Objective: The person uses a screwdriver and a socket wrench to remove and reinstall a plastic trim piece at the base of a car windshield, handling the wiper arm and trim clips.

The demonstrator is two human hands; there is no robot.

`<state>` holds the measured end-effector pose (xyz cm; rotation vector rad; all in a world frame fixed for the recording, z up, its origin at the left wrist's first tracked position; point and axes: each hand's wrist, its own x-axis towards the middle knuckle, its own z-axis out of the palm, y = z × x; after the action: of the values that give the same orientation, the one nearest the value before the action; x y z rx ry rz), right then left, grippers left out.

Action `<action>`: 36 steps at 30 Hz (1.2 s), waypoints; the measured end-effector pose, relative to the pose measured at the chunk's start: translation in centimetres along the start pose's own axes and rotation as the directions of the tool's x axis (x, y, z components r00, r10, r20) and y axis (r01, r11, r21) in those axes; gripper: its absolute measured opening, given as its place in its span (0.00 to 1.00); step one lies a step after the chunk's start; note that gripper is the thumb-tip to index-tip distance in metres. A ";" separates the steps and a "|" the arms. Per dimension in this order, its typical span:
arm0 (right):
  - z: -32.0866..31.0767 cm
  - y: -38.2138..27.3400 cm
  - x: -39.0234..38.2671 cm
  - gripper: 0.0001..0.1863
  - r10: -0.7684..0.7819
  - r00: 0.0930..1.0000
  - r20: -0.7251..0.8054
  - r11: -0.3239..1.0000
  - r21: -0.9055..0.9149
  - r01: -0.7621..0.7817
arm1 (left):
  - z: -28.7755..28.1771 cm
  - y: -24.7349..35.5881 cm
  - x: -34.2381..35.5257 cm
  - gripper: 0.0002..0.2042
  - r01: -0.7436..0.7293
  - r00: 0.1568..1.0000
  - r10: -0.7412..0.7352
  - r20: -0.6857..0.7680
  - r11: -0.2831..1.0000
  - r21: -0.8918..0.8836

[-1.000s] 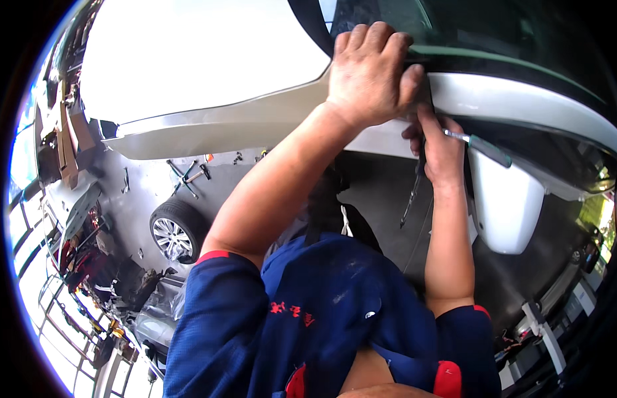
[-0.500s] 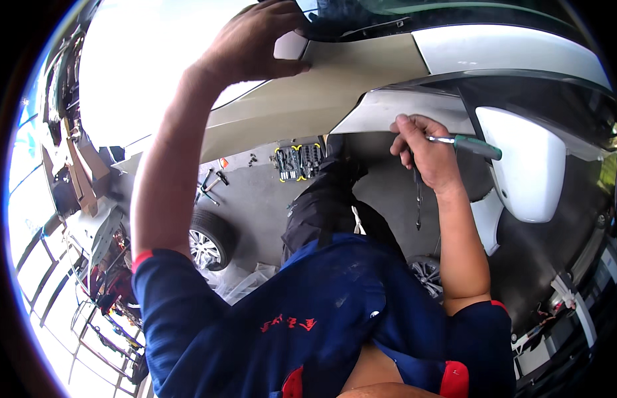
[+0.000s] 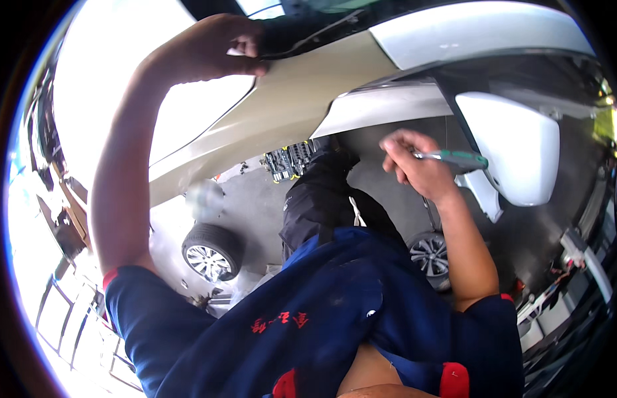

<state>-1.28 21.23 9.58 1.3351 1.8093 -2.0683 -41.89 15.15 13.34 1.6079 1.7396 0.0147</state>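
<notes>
At the upper left, my left hand (image 3: 219, 48) is curled over the rear upper corner of a beige fender (image 3: 302, 79), beside the white hood and the windshield base. Its thumb lies toward the fender edge; the other fingers are dark and partly hidden. My right hand (image 3: 418, 162) is closed around the shaft end of a screwdriver (image 3: 459, 159) with a green and grey handle, which points right toward the white side mirror (image 3: 520, 149). A thin dark rod (image 3: 430, 213) shows below this hand; whether I hold it I cannot tell.
An open tool set (image 3: 288, 161) lies on the floor below the fender. A loose wheel (image 3: 210, 255) lies at the lower left, and another wheel (image 3: 429, 257) near my right elbow. The white door area (image 3: 388, 106) adjoins the fender. Racks and parts stand at the far left.
My view has shifted, and the car appears further left. My left hand remains at the fender corner, its arm swung outward. The right hand has lowered slightly away from the car, still with the screwdriver.
</notes>
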 end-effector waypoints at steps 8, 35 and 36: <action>0.7 -1.9 3.3 0.16 -0.191 0.975 -0.114 0.938 0.271 0.216 | -0.2 0.5 1.4 0.23 0.044 0.997 -0.042 0.071 0.998 -0.035; -1.3 43.5 -5.6 0.15 0.695 0.687 0.212 0.685 0.097 -0.722 | 10.0 1.1 2.4 0.13 0.216 0.708 0.151 -0.690 0.884 0.415; -1.1 44.7 -6.1 0.16 0.722 0.657 0.218 0.643 0.138 -0.753 | 10.2 1.8 2.3 0.14 0.212 0.733 0.150 -0.664 0.877 0.432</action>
<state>28.76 6.13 -20.52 1.5639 0.7394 -1.8201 -34.89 12.75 5.75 2.1113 2.4942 0.1962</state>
